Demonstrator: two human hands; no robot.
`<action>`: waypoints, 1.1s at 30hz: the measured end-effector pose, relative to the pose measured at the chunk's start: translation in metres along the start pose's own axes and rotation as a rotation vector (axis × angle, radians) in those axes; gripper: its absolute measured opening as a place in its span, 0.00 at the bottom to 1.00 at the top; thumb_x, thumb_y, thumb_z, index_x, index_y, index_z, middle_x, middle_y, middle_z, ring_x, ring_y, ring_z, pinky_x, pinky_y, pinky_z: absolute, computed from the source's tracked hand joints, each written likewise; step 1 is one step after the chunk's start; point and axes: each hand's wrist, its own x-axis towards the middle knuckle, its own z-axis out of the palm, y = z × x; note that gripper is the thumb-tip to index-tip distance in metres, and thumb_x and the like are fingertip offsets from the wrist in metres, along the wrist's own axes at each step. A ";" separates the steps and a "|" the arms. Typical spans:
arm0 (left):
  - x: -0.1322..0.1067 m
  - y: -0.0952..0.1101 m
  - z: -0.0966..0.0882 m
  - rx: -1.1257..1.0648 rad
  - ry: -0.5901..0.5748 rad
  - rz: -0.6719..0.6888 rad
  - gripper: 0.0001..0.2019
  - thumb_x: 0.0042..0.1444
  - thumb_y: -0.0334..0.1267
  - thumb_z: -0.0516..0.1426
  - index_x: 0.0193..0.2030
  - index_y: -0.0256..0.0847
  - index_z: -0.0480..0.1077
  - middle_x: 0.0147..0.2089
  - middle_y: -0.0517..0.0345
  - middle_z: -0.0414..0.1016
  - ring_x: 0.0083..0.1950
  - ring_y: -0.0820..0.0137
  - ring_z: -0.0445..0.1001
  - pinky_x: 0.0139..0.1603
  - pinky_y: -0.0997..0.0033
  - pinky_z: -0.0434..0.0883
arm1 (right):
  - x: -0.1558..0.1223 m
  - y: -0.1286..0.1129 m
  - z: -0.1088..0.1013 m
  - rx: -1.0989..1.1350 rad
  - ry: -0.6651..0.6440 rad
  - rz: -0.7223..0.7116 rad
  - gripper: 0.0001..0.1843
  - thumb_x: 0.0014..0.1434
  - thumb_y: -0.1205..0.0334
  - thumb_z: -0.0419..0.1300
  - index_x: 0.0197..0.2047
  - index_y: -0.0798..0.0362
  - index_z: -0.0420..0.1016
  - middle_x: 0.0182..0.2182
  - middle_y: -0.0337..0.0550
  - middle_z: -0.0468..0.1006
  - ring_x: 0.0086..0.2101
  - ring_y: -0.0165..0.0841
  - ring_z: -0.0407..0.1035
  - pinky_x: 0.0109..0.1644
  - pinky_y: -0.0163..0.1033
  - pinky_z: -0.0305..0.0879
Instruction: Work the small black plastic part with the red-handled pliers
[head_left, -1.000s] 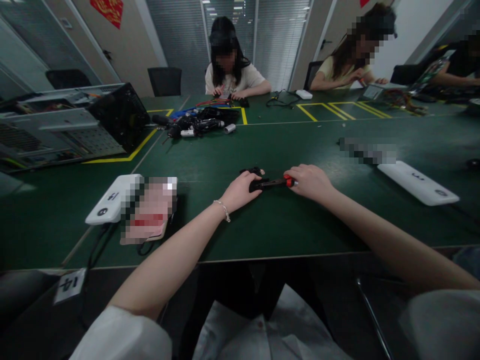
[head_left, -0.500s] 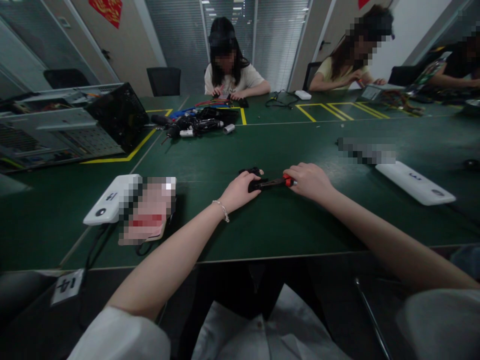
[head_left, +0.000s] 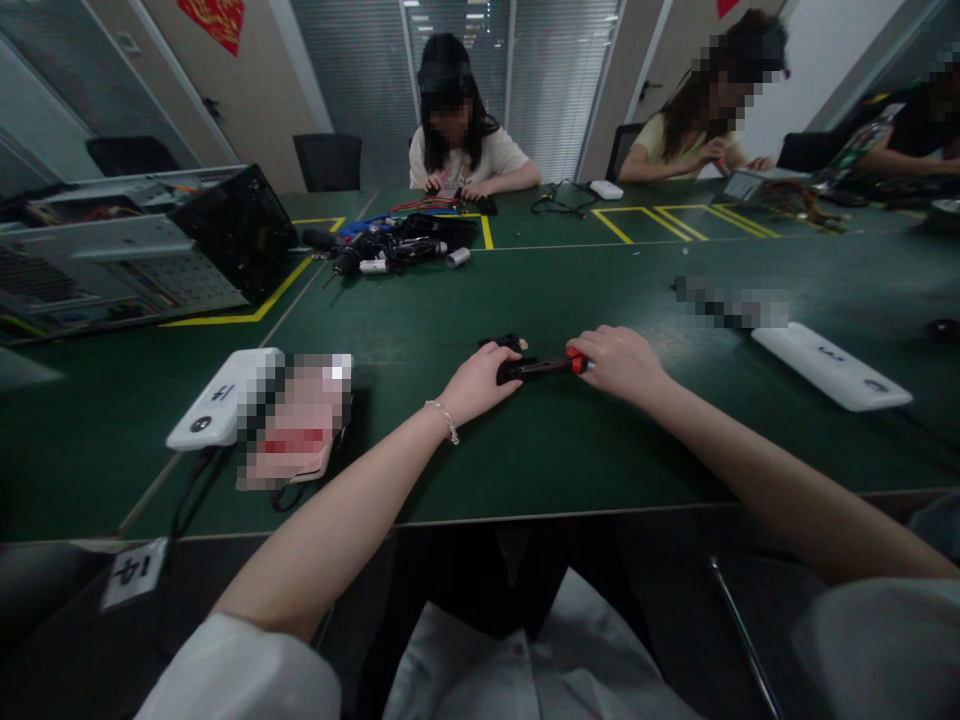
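My right hand [head_left: 619,358] is closed around the red handles of a pair of pliers [head_left: 549,366]. Their dark jaws point left, toward my left hand. With fingers closed, my left hand [head_left: 486,382] grips a small black part [head_left: 507,372] whose kind I cannot make out. The jaws meet or overlap that part; whether they bite on it is too small to tell. Just beyond my left fingers lies another small black piece [head_left: 510,342] with a pale tip.
A white power bank [head_left: 225,400] and a pinkish phone [head_left: 296,425] lie on the left; another white power bank [head_left: 832,365] on the right. An opened computer case [head_left: 135,250] stands far left. Black parts and a drill [head_left: 349,260] are heaped mid-table. Several people sit opposite.
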 end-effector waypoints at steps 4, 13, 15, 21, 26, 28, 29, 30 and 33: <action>0.000 -0.001 0.001 0.000 0.010 0.011 0.16 0.54 0.35 0.59 0.50 0.38 0.69 0.51 0.50 0.68 0.48 0.64 0.71 0.48 0.61 0.71 | 0.000 0.001 0.001 -0.009 0.014 -0.008 0.15 0.55 0.62 0.53 0.43 0.57 0.74 0.38 0.49 0.77 0.35 0.38 0.66 0.38 0.41 0.60; 0.001 -0.006 0.003 -0.006 0.015 0.020 0.16 0.54 0.36 0.59 0.50 0.39 0.69 0.50 0.51 0.68 0.46 0.65 0.71 0.46 0.63 0.71 | 0.001 0.000 0.006 0.080 -0.050 0.045 0.14 0.55 0.60 0.53 0.42 0.54 0.74 0.37 0.46 0.77 0.35 0.36 0.67 0.37 0.40 0.60; 0.001 -0.006 0.004 -0.001 0.020 0.027 0.16 0.54 0.36 0.59 0.50 0.39 0.69 0.50 0.51 0.68 0.46 0.65 0.71 0.47 0.62 0.71 | 0.001 0.000 0.005 0.072 -0.053 0.043 0.14 0.55 0.61 0.53 0.42 0.55 0.74 0.37 0.47 0.77 0.35 0.37 0.67 0.37 0.40 0.60; 0.000 0.000 0.001 0.006 0.004 -0.002 0.15 0.54 0.35 0.59 0.49 0.38 0.69 0.50 0.50 0.67 0.46 0.65 0.71 0.48 0.62 0.71 | 0.001 -0.001 0.001 0.007 -0.005 0.013 0.14 0.54 0.63 0.52 0.42 0.56 0.74 0.37 0.48 0.77 0.35 0.37 0.66 0.37 0.40 0.58; -0.001 0.002 0.000 0.005 -0.004 -0.013 0.16 0.54 0.35 0.59 0.50 0.38 0.69 0.51 0.51 0.67 0.46 0.65 0.71 0.47 0.62 0.71 | 0.001 0.000 0.004 0.056 -0.027 0.032 0.14 0.54 0.62 0.53 0.41 0.55 0.75 0.36 0.46 0.77 0.34 0.36 0.67 0.36 0.39 0.59; -0.001 0.001 0.000 0.003 -0.006 -0.010 0.16 0.54 0.35 0.59 0.50 0.38 0.69 0.51 0.51 0.67 0.46 0.65 0.71 0.47 0.63 0.71 | 0.001 0.000 0.005 0.071 -0.031 0.037 0.14 0.54 0.61 0.53 0.41 0.54 0.75 0.36 0.46 0.77 0.34 0.36 0.67 0.36 0.39 0.59; -0.001 0.000 0.000 0.001 -0.008 -0.008 0.16 0.54 0.35 0.59 0.50 0.38 0.69 0.51 0.51 0.67 0.46 0.65 0.71 0.46 0.63 0.71 | 0.001 0.000 0.005 0.069 -0.029 0.036 0.14 0.54 0.61 0.53 0.41 0.54 0.75 0.36 0.46 0.77 0.34 0.36 0.67 0.37 0.40 0.59; -0.001 0.000 0.000 0.000 -0.009 -0.005 0.16 0.54 0.36 0.59 0.50 0.38 0.69 0.51 0.51 0.67 0.46 0.65 0.71 0.46 0.63 0.71 | 0.001 0.001 0.005 0.063 -0.025 0.032 0.14 0.54 0.62 0.53 0.41 0.54 0.75 0.36 0.46 0.77 0.34 0.36 0.67 0.37 0.40 0.59; 0.000 -0.002 0.000 0.002 -0.006 0.007 0.15 0.54 0.36 0.58 0.49 0.39 0.69 0.51 0.51 0.67 0.46 0.65 0.71 0.46 0.62 0.71 | 0.001 0.002 0.004 0.032 -0.004 0.011 0.14 0.54 0.63 0.53 0.42 0.56 0.75 0.36 0.48 0.77 0.34 0.37 0.66 0.37 0.41 0.59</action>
